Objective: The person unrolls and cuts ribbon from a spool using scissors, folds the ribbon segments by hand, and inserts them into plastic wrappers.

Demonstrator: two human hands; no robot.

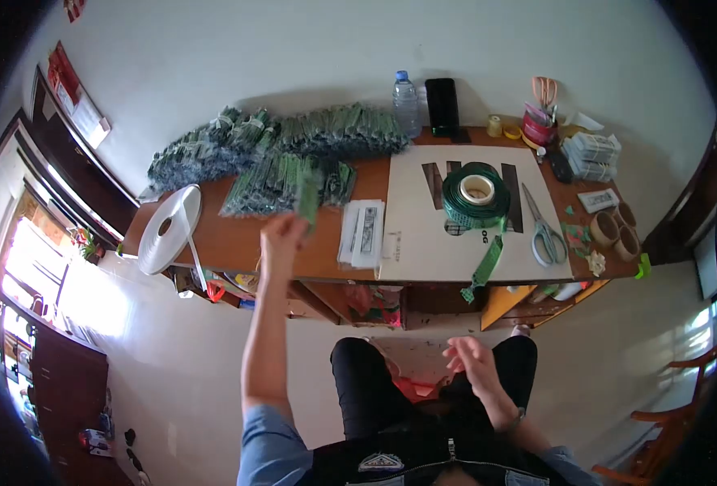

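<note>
My left hand [282, 236] is raised over the table's front left part, its fingers closed on a flat green strip [307, 201] that is blurred by motion. Behind the strip lies a heap of green strips in clear plastic [273, 185], with more such bundles [338, 131] piled along the wall. Over my lap, my right hand [475, 366] holds nothing; its fingers are loosely bent and apart. To the right of my left hand is a stack of printed clear sleeves [361, 235]. A roll of green ribbon [476, 194] stands on a cardboard sheet [411, 206], its loose end hanging past the front edge.
Grey-handled scissors [546, 241] lie right of the ribbon. A white tape roll [169, 230] sits at the table's left end. At the back are a water bottle [406, 105], a phone [442, 105] and a red pot [539, 125]. Brown tape rolls [615, 231] lie far right.
</note>
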